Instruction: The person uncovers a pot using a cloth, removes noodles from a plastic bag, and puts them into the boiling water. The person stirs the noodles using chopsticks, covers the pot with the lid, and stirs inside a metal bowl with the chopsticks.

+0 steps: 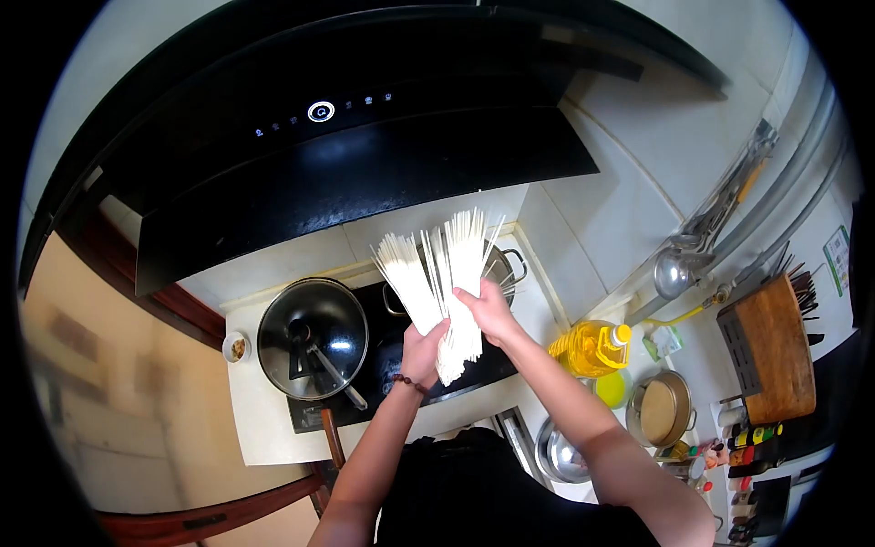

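Note:
Long white dried noodles (465, 255) fan out upward in two bunches above the stove. My left hand (423, 352) is closed around the lower part of the left bunch. Higher up, my right hand (488, 312) grips the right bunch, its thumb across the front. The two bunches meet near their lower ends between my hands. Behind the noodles is a metal pot (516, 264), mostly hidden, with a side handle showing. A dark wok (275, 351) sits on the left of the stove with a spatula (339, 376) lying in it.
A black range hood (365, 173) hangs low over the stove. Left of the wok is a small bowl (237, 346). To the right stand a yellow oil bottle (583, 348), a metal pan (682, 401) and several condiment bottles. Ladles (673, 273) hang on the right wall.

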`<state>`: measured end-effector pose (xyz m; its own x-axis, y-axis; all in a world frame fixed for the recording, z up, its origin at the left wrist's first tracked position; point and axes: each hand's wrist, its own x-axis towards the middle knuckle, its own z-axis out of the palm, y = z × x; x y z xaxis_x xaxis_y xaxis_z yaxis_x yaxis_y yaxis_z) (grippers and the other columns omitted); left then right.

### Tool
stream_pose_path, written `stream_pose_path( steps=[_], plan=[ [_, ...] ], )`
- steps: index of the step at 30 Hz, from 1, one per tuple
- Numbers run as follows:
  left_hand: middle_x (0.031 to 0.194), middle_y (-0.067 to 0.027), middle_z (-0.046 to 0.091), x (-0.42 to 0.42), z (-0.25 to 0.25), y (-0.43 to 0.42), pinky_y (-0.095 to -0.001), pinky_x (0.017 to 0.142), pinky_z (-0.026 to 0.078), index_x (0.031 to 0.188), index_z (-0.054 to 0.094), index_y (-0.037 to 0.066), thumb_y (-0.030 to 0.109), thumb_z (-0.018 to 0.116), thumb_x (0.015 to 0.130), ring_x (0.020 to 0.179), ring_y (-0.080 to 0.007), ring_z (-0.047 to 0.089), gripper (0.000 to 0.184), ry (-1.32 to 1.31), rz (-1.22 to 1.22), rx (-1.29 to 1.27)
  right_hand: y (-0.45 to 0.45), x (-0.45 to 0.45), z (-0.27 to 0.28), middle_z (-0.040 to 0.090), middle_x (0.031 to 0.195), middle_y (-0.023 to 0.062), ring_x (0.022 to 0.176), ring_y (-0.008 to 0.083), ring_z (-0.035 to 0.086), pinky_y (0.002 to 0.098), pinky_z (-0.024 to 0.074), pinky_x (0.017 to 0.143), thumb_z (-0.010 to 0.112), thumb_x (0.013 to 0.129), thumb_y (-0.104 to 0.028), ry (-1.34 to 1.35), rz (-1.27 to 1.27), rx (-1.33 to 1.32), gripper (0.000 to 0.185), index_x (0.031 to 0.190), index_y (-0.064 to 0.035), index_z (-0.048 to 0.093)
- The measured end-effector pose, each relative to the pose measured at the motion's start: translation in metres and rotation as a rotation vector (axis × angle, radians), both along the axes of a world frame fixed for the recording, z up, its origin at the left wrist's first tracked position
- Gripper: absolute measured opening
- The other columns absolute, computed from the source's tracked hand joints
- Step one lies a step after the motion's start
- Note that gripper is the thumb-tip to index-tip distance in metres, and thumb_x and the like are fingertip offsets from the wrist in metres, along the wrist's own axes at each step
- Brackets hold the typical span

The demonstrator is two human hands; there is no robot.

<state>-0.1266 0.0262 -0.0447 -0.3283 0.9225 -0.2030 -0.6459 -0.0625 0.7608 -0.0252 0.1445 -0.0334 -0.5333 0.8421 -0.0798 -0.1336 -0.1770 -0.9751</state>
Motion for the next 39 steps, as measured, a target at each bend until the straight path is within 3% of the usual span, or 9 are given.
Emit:
stream_pose_path(
  steps=[5, 12, 19, 23, 25, 31, 35, 37, 39],
  plan=[
    [0.113, -0.0143, 0.067, -0.003, 0.005, -0.002, -0.0376, 0.075, 0.062, 0.126, 0.057, -0.005, 0.004, 0.057, 0.099, 0.088, -0.0232, 0.07, 0.028, -0.03, -0.054, -0.064, 0.015, 0.009, 0.016, 0.069, 0.094, 0.0136, 0.072, 0.0211, 0.069, 0.0337, 0.0579, 0.058, 0.055, 0.099, -0.003, -0.044, -0.018, -0.007, 0.022, 0.119, 0.0054, 0.054],
    [0.095, -0.0085, 0.066, 0.011, 0.005, 0.02, -0.033, 0.054, 0.057, 0.122, 0.058, -0.004, 0.002, 0.058, 0.099, 0.07, -0.0187, 0.067, 0.025, 0.129, 0.077, 0.022, 0.004, -0.005, 0.015, 0.068, 0.09, 0.0106, 0.069, 0.0175, 0.065, 0.0321, 0.0545, 0.057, 0.051, 0.102, -0.007, -0.07, -0.043, -0.075, 0.019, 0.117, 0.0015, 0.057],
    [0.097, -0.008, 0.066, 0.011, 0.01, 0.035, -0.0326, 0.053, 0.056, 0.121, 0.058, -0.002, 0.002, 0.058, 0.098, 0.069, -0.0171, 0.066, 0.024, 0.186, 0.05, -0.075, 0.021, -0.01, 0.025, 0.064, 0.084, 0.0078, 0.06, 0.014, 0.058, 0.0321, 0.0493, 0.051, 0.058, 0.101, -0.022, -0.117, -0.058, -0.223, 0.027, 0.115, 0.0013, 0.059],
    [0.098, -0.0092, 0.067, 0.012, 0.007, 0.041, -0.0316, 0.052, 0.057, 0.12, 0.059, 0.0, 0.001, 0.06, 0.096, 0.068, -0.0179, 0.067, 0.024, 0.184, 0.084, -0.037, 0.041, -0.008, 0.0, 0.069, 0.09, 0.0116, 0.065, 0.0177, 0.064, 0.0348, 0.052, 0.055, 0.07, 0.09, -0.01, -0.224, -0.019, 0.06, 0.03, 0.114, 0.0046, 0.062],
    [0.099, -0.0101, 0.067, 0.008, 0.006, 0.037, -0.0312, 0.053, 0.058, 0.12, 0.058, 0.0, 0.001, 0.059, 0.096, 0.068, -0.0181, 0.067, 0.024, 0.127, 0.033, -0.051, 0.05, -0.007, 0.006, 0.072, 0.099, 0.011, 0.077, 0.0178, 0.066, 0.032, 0.0543, 0.07, 0.069, 0.088, -0.004, -0.333, 0.108, 0.179, 0.035, 0.122, 0.0035, 0.063],
    [0.104, -0.0147, 0.064, -0.012, 0.003, 0.03, -0.0365, 0.06, 0.064, 0.123, 0.051, -0.002, 0.001, 0.056, 0.098, 0.08, -0.0296, 0.073, 0.027, 0.099, 0.0, -0.151, 0.101, 0.011, 0.022, 0.07, 0.085, 0.0134, 0.057, 0.0165, 0.063, 0.0335, 0.0491, 0.044, 0.07, 0.083, 0.001, -0.599, 0.245, 0.098, 0.024, 0.104, 0.0074, 0.063],
    [0.106, -0.0154, 0.062, -0.02, 0.005, 0.023, -0.0396, 0.062, 0.066, 0.125, 0.047, -0.001, 0.001, 0.057, 0.097, 0.082, -0.0302, 0.073, 0.03, 0.142, 0.019, -0.186, 0.129, 0.008, 0.041, 0.072, 0.088, 0.0176, 0.066, 0.0238, 0.069, 0.036, 0.0559, 0.057, 0.072, 0.078, -0.003, -1.128, 0.417, 0.408, 0.028, 0.104, 0.0048, 0.066],
    [0.107, -0.0152, 0.063, -0.022, 0.004, 0.022, -0.0385, 0.061, 0.065, 0.125, 0.047, -0.001, 0.001, 0.057, 0.097, 0.079, -0.0281, 0.072, 0.03, 0.151, -0.005, -0.188, 0.12, -0.002, 0.057, 0.075, 0.107, 0.0151, 0.095, 0.0274, 0.074, 0.039, 0.0582, 0.079, 0.072, 0.079, -0.007, -1.555, 0.7, 0.885, 0.029, 0.107, -0.0016, 0.073],
    [0.106, -0.0149, 0.063, -0.022, 0.005, 0.022, -0.0379, 0.061, 0.065, 0.124, 0.047, -0.001, 0.002, 0.058, 0.097, 0.077, -0.0267, 0.072, 0.029, 0.159, -0.006, -0.191, 0.115, -0.017, 0.045, 0.075, 0.102, 0.0155, 0.101, 0.0315, 0.072, 0.041, 0.0575, 0.082, 0.069, 0.075, -0.003, -1.636, 0.721, 1.062, 0.035, 0.109, -0.0095, 0.074]
  ],
)
